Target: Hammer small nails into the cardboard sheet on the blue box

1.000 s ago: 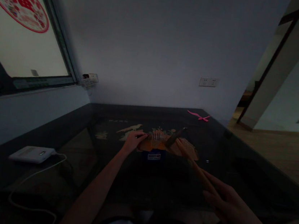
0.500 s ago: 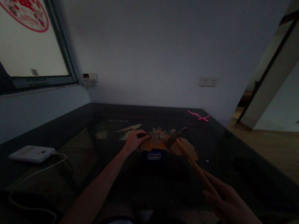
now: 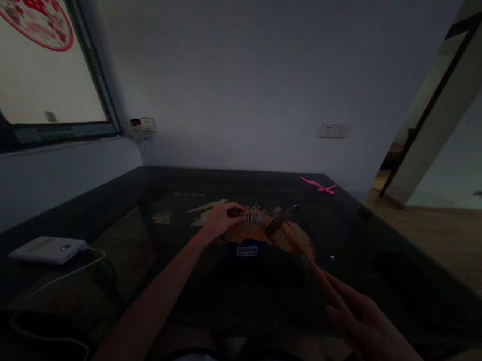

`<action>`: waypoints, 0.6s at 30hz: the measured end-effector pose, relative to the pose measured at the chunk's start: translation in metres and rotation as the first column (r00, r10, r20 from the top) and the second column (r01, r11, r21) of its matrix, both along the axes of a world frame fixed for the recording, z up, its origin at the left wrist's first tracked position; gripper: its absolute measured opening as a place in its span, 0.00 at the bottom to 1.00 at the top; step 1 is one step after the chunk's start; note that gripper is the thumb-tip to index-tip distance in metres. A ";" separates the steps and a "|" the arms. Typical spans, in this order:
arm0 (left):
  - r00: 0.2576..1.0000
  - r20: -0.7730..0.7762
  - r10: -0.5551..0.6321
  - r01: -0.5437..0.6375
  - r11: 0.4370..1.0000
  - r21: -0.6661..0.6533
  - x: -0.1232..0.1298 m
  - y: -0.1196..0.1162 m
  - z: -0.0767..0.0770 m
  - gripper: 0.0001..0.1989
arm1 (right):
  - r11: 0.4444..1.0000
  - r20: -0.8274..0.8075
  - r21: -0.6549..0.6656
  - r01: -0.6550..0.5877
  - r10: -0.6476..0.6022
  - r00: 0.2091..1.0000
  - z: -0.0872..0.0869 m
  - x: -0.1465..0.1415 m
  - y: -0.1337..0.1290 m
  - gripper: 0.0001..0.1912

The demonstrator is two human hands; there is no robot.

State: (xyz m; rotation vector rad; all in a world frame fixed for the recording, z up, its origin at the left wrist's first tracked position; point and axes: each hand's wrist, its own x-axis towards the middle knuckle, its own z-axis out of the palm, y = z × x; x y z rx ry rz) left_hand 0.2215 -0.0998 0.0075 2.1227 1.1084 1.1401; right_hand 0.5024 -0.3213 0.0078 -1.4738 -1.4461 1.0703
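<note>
A hammer with a long wooden handle (image 3: 319, 278) is gripped in my right hand (image 3: 359, 321). Its dark metal head (image 3: 280, 220) is over a light brown piece of wood (image 3: 299, 241) on the table. Several thin dark nails (image 3: 251, 219) stand upright in a row in the wood, left of the hammer head. My left hand (image 3: 221, 220) is at the left end of that row, thumb and fingers pinched together; what is between the fingertips is too dark and small to make out. A blue box (image 3: 247, 249) with a white label sits at the wood's near edge.
On the left of the dark, glossy table (image 3: 209, 294) lies a white power bank or similar device (image 3: 48, 249) with a white cable (image 3: 65, 269). A pink ribbon-like strip (image 3: 320, 185) is at the far right edge. Behind stands a wall (image 3: 243, 87) with sockets (image 3: 334, 131).
My left hand has shifted slightly right and up, closer over the left end of the nail row. The hammer stays almost where it was. The whole view has moved a little.
</note>
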 end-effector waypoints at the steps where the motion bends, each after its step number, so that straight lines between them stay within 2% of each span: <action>1: 1.000 -0.014 -0.012 0.012 1.000 -0.001 0.003 -0.001 0.003 0.10 | 1.000 0.008 -0.017 -0.002 0.003 1.000 0.000 0.000 0.000 0.31; 3: 0.999 -0.045 -0.023 0.023 1.000 0.004 0.009 -0.001 0.008 0.09 | 0.999 0.029 -0.032 0.002 -0.002 1.000 0.000 0.001 0.000 0.32; 8: 0.989 -0.151 0.007 0.002 0.998 0.059 0.014 0.000 0.009 0.05 | 0.998 0.009 0.048 -0.043 0.042 0.999 -0.007 0.009 0.005 0.31; 13: 0.981 -0.180 0.075 -0.063 0.996 0.068 0.014 0.000 0.006 0.05 | 0.999 -0.059 0.005 -0.054 0.054 0.997 -0.008 0.009 0.003 0.31; 18: 0.982 -0.180 0.048 -0.036 0.997 0.070 0.015 0.000 0.006 0.05 | 0.999 -0.093 -0.030 -0.043 0.040 0.995 -0.004 0.004 0.002 0.32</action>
